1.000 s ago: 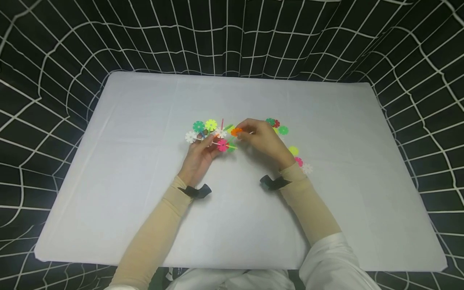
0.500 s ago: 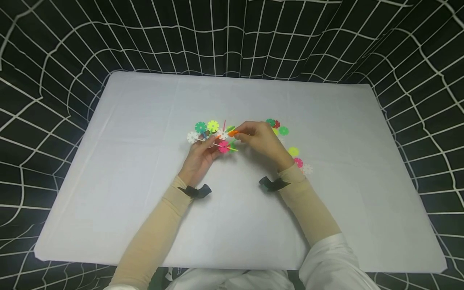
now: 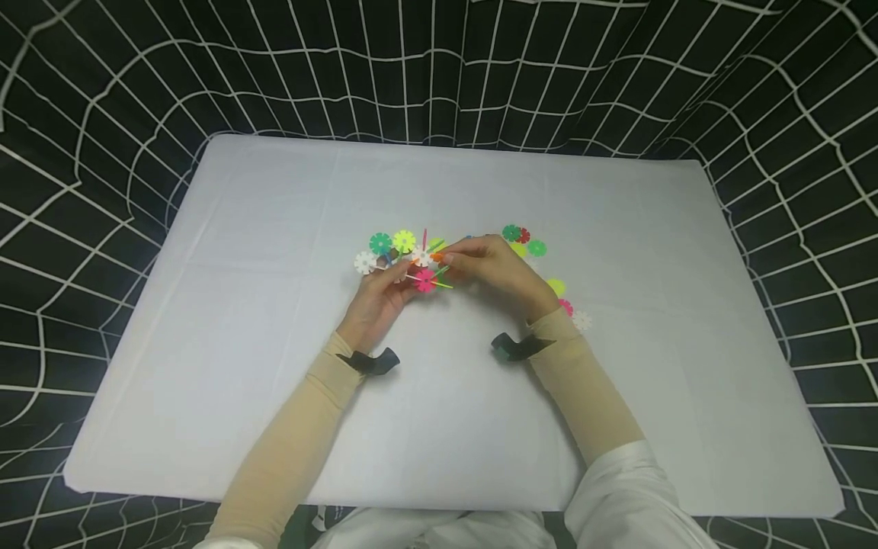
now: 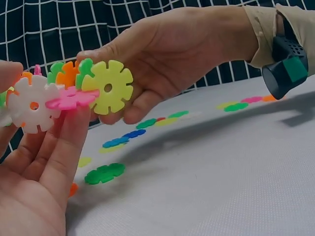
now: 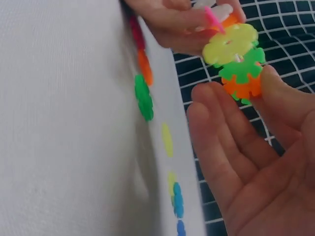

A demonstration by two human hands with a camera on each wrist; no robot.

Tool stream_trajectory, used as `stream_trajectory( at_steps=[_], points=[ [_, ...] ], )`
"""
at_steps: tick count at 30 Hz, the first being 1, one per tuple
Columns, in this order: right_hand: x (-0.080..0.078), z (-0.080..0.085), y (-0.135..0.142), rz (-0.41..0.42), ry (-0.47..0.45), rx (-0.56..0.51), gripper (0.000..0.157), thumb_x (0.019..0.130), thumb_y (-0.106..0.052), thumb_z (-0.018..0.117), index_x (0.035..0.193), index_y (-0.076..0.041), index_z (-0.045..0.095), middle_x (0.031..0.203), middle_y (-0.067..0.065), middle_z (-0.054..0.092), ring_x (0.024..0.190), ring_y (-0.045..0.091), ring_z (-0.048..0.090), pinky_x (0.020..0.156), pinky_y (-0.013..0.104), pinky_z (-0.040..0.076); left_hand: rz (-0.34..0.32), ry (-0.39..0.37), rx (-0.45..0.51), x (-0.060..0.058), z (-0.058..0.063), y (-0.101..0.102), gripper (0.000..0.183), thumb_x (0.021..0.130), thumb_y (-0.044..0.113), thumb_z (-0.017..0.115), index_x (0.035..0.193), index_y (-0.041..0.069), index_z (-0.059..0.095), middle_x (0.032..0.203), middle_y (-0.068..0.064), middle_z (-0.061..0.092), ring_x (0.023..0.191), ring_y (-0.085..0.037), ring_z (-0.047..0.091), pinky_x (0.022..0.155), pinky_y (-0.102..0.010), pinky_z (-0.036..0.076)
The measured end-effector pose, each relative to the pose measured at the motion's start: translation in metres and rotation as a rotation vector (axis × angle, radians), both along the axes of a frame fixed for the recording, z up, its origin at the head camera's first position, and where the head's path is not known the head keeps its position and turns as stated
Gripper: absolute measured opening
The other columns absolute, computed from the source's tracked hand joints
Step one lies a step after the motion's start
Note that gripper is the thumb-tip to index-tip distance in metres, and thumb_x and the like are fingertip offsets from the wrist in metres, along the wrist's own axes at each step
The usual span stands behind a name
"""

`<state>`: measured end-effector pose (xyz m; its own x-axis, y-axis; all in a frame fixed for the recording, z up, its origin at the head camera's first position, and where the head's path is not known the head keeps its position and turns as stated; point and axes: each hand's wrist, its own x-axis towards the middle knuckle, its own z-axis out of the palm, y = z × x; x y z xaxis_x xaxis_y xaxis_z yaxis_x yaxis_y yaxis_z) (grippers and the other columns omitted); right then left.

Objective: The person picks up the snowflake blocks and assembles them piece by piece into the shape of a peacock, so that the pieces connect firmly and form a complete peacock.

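Observation:
My left hand holds up a cluster of interlocking plastic snowflake discs, its fingers beneath and thumb near the white disc. A pink disc and a yellow disc stick out toward the right hand. On that side, my right hand pinches an orange disc between thumb and forefinger. This disc meets a green disc beside the yellow one. More of the cluster shows in the head view, including a teal disc and a hot pink disc. The palm hides part of it.
Loose discs lie on the white table, among them a green disc and a blue disc. Right of the right hand are a yellow disc and a white disc. A dark gridded curtain surrounds the table.
The right hand has moved slightly left and down with the orange disc, closer to the cluster's white disc. The left hand's cluster has shifted a little right and down.

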<state>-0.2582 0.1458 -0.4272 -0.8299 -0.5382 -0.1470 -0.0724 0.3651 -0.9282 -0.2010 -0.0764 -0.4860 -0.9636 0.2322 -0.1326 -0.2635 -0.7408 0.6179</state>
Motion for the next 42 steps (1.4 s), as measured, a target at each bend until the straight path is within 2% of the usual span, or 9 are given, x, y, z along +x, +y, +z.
stream_trajectory(
  at_steps=[7, 12, 17, 22, 26, 30, 34, 39, 42],
  points=[
    [-0.001, -0.003, -0.002, -0.023, -0.151, 0.008, 0.026, 0.092, -0.027, 0.075, 0.115, -0.015, 0.074, 0.109, 0.002, 0.075, 0.099, 0.022, 0.067, 0.093, 0.036, 0.053, 0.007, 0.024, -0.055, 0.0, -0.001, 0.0, 0.01, 0.098, 0.014, 0.065, 0.107, 0.011, 0.068, 0.107, 0.001, 0.063, 0.103, -0.014, 0.059, 0.096, -0.03, 0.052],
    [0.002, -0.005, -0.01, -0.044, -0.233, -0.06, 0.017, 0.09, -0.021, 0.077, 0.104, -0.012, 0.075, 0.1, -0.001, 0.077, 0.097, 0.023, 0.069, 0.093, 0.038, 0.055, 0.095, -0.008, -0.077, -0.001, 0.0, 0.004, 0.007, 0.097, 0.011, 0.065, 0.102, 0.015, 0.062, 0.094, 0.004, 0.061, 0.097, -0.013, 0.055, 0.095, -0.029, 0.045],
    [0.007, -0.007, -0.018, -0.059, -0.216, -0.076, 0.013, 0.088, -0.019, 0.079, 0.097, -0.011, 0.076, 0.095, -0.001, 0.078, 0.094, 0.021, 0.07, 0.091, 0.038, 0.058, 0.176, -0.073, -0.047, -0.001, 0.002, 0.006, 0.012, 0.094, 0.005, 0.064, 0.102, 0.014, 0.061, 0.093, 0.004, 0.058, 0.101, -0.012, 0.053, 0.105, -0.03, 0.042],
    [0.008, -0.007, -0.022, -0.083, -0.177, -0.047, 0.014, 0.087, -0.019, 0.08, 0.096, -0.008, 0.076, 0.093, -0.001, 0.078, 0.09, 0.02, 0.072, 0.088, 0.037, 0.058, 0.189, -0.088, -0.067, -0.001, 0.002, 0.007, 0.007, 0.095, 0.004, 0.064, 0.098, 0.011, 0.064, 0.093, 0.003, 0.058, 0.1, -0.013, 0.052, 0.107, -0.03, 0.041],
    [0.01, -0.006, -0.026, -0.098, -0.157, -0.025, 0.016, 0.088, -0.021, 0.08, 0.096, -0.009, 0.077, 0.095, -0.001, 0.079, 0.091, 0.019, 0.072, 0.089, 0.036, 0.057, 0.19, -0.085, -0.087, -0.002, 0.002, 0.006, 0.008, 0.095, 0.003, 0.064, 0.1, 0.01, 0.063, 0.094, 0.004, 0.059, 0.101, -0.012, 0.053, 0.108, -0.029, 0.041],
    [0.011, -0.006, -0.027, -0.105, -0.182, -0.039, 0.015, 0.088, -0.022, 0.08, 0.096, -0.011, 0.076, 0.095, -0.001, 0.078, 0.093, 0.021, 0.071, 0.09, 0.037, 0.056, 0.177, -0.081, -0.086, -0.002, 0.003, 0.006, 0.014, 0.096, 0.005, 0.063, 0.109, 0.008, 0.06, 0.102, 0.003, 0.058, 0.106, -0.012, 0.052, 0.11, -0.029, 0.041],
    [0.01, -0.006, -0.023, -0.053, -0.214, -0.031, 0.017, 0.089, -0.027, 0.078, 0.098, -0.013, 0.073, 0.099, 0.002, 0.076, 0.096, 0.025, 0.068, 0.088, 0.038, 0.056, 0.132, -0.079, -0.1, 0.0, 0.003, 0.005, 0.021, 0.099, 0.017, 0.063, 0.117, 0.008, 0.056, 0.115, 0.002, 0.053, 0.115, -0.012, 0.051, 0.109, -0.028, 0.042],
    [0.007, -0.001, -0.011, 0.068, -0.198, 0.072, 0.027, 0.091, -0.037, 0.074, 0.102, -0.012, 0.074, 0.106, 0.008, 0.073, 0.1, 0.026, 0.065, 0.089, 0.038, 0.055, 0.059, -0.092, -0.17, 0.003, 0.004, 0.002, 0.058, 0.093, 0.05, 0.068, 0.136, 0.02, 0.041, 0.128, 0.001, 0.043, 0.123, -0.015, 0.048, 0.103, -0.029, 0.044],
    [0.003, 0.005, -0.002, 0.05, -0.192, 0.14, 0.031, 0.092, -0.039, 0.071, 0.104, -0.01, 0.075, 0.107, 0.008, 0.075, 0.101, 0.026, 0.065, 0.092, 0.039, 0.054, 0.038, -0.12, -0.196, 0.003, 0.002, 0.001, 0.072, 0.092, 0.055, 0.065, 0.148, 0.027, 0.03, 0.136, 0.001, 0.04, 0.127, -0.016, 0.045, 0.102, -0.032, 0.044]
  ],
)
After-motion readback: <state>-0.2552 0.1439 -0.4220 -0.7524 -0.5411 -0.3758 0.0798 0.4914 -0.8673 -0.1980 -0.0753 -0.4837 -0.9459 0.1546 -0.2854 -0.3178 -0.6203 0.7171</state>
